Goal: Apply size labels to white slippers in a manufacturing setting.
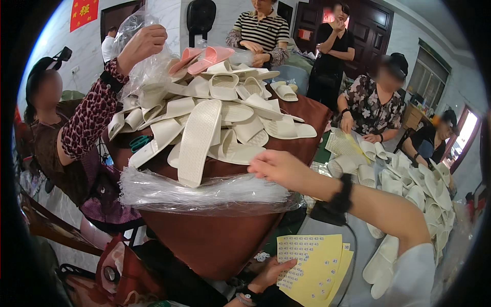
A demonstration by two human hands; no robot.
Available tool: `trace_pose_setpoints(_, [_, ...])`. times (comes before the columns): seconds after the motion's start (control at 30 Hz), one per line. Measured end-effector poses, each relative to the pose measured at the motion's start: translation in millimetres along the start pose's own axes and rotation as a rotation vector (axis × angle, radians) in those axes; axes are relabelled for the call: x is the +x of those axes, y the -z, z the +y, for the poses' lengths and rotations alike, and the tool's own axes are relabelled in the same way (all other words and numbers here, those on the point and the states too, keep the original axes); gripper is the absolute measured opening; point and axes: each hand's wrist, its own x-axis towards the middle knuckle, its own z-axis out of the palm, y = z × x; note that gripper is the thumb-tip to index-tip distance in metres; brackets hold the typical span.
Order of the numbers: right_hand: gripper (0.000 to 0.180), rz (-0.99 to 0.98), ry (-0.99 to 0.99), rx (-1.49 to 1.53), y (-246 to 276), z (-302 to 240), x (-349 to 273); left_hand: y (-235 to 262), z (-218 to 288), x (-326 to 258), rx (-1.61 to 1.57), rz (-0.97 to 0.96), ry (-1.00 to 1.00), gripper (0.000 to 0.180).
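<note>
My left hand (pixel 271 276) is closed on yellow sticker sheets (pixel 312 271), a small fanned stack printed with rows of small labels, at the bottom centre. My right hand (pixel 279 168) reaches from the right, its fingers drawn together by a white slipper (pixel 236 152) at the near side of the heap. Whether the fingertips touch that slipper or pinch something small, I cannot make out. One slipper (pixel 200 143) stands out in front of the heap, its sole facing me. Clear plastic bags (pixel 204 192) lie in a flat stack along the table's near edge.
A red-brown cloth covers the table (pixel 215 235). Pink slippers (pixel 210 59) top the heap; green-handled scissors (pixel 140 143) lie at its left. Another person's raised arm (pixel 97 110) holds a clear bag. At right, more white slippers (pixel 424 189) pile up before seated people.
</note>
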Motion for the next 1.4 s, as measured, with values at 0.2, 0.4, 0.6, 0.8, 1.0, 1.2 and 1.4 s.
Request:
trace_pose_setpoints(0.2, [0.048,-0.043,-0.102,0.352,-101,27,102,7,2,-8,0.055,0.078,-0.037,0.031])
trace_pose_setpoints(0.4, [0.043,0.023,-0.085,0.356,-112,36,133,24,-9,6,-0.024,-0.073,-0.158,0.030])
trace_pose_setpoints(0.6, [0.038,0.324,0.078,0.162,-73,1,106,19,-10,2,-0.068,0.056,-0.172,0.027])
trace_pose_setpoints(0.8, [0.035,0.376,0.074,0.568,21,-44,77,15,-5,3,-0.007,0.042,-0.115,0.030])
trace_pose_setpoints(1.0, [0.034,0.388,0.134,0.531,79,-57,41,7,-3,8,-0.032,0.052,-0.144,0.027])
trace_pose_setpoints(1.2, [0.036,0.390,0.236,0.494,110,-72,24,-8,8,8,-0.050,0.069,-0.177,0.025])
trace_pose_setpoints(1.4, [0.034,0.483,0.354,0.566,136,-92,4,-11,11,3,-0.055,0.110,-0.161,0.024])
